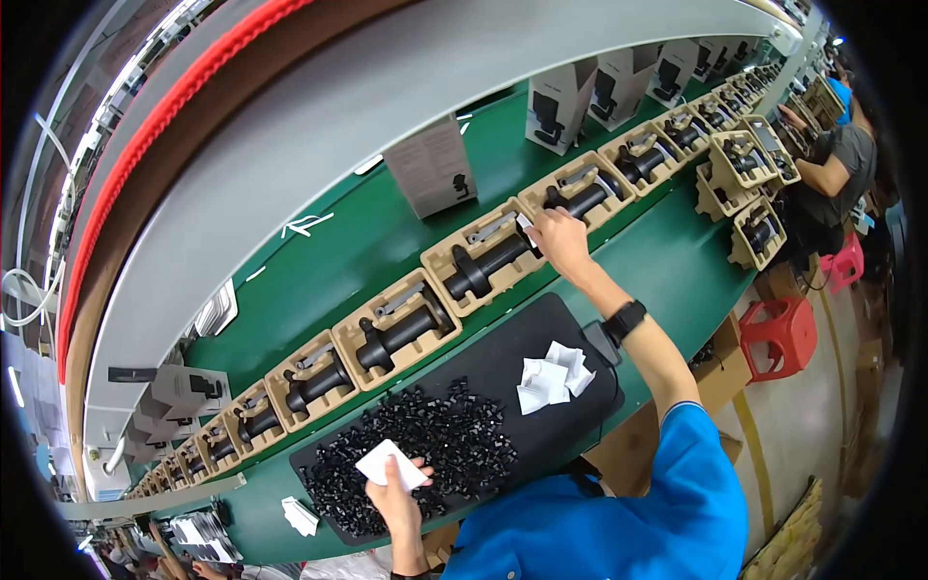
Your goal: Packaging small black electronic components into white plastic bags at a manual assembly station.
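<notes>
My left hand (391, 499) grips a small stack of white paper squares (381, 461), thumb on top, above a heap of small black parts (454, 425). The heap covers much of a black mat (541, 329). Stretched out to the far right, my right hand (563, 242) pinches a white slip (525, 226) at the right end of a moulded pulp tray (440, 266). In that tray lie a black stand-like part (493, 257) and a grey bar (493, 228). Whether the slip touches the tray is hidden by my fingers.
Similar filled trays (362, 382) form a long diagonal row across the green table (667, 256). Folded white papers (551, 379) lie on the mat's right part. Printed boxes (561, 106) stand behind the row. At right are stacked trays (720, 198), a co-worker (841, 159) and a red stool (778, 338).
</notes>
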`<state>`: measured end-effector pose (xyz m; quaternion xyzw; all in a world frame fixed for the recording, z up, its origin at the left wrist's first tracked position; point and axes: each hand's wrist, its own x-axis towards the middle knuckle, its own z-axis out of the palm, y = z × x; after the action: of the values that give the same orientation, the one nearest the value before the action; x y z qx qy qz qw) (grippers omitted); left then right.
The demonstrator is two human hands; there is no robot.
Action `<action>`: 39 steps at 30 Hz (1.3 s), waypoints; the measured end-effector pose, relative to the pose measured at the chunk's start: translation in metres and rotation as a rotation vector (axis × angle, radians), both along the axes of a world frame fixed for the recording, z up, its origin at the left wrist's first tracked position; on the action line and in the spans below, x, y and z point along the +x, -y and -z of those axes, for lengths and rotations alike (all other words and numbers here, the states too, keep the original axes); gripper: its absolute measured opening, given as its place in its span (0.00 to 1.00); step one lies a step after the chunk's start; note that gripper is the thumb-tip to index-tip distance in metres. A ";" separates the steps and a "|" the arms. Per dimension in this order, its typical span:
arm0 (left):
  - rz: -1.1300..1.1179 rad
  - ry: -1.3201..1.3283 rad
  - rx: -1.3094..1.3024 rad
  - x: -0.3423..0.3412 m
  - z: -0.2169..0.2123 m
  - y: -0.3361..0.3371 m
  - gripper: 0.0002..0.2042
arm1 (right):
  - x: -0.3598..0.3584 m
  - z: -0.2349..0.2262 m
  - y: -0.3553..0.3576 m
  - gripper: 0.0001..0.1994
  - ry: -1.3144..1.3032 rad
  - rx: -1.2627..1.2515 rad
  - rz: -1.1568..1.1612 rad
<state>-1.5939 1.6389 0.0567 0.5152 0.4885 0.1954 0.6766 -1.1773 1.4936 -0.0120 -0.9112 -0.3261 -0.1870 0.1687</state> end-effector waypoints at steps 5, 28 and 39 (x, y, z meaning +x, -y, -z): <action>0.043 -0.001 -0.071 -0.011 0.013 0.004 0.17 | 0.018 0.058 -0.035 0.06 -0.024 -0.580 0.077; 0.414 0.246 -0.433 -0.050 -0.006 -0.002 0.16 | -0.345 -0.104 -0.040 0.46 -0.605 0.001 -0.783; 0.588 0.284 -0.432 -0.139 -0.010 -0.024 0.16 | -0.407 -0.128 -0.050 0.30 -0.115 -0.159 -0.981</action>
<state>-1.7328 1.6634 0.0664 0.4469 0.2514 -0.0446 0.8574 -1.5843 1.5431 0.1163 -0.6693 -0.7197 -0.0094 0.1845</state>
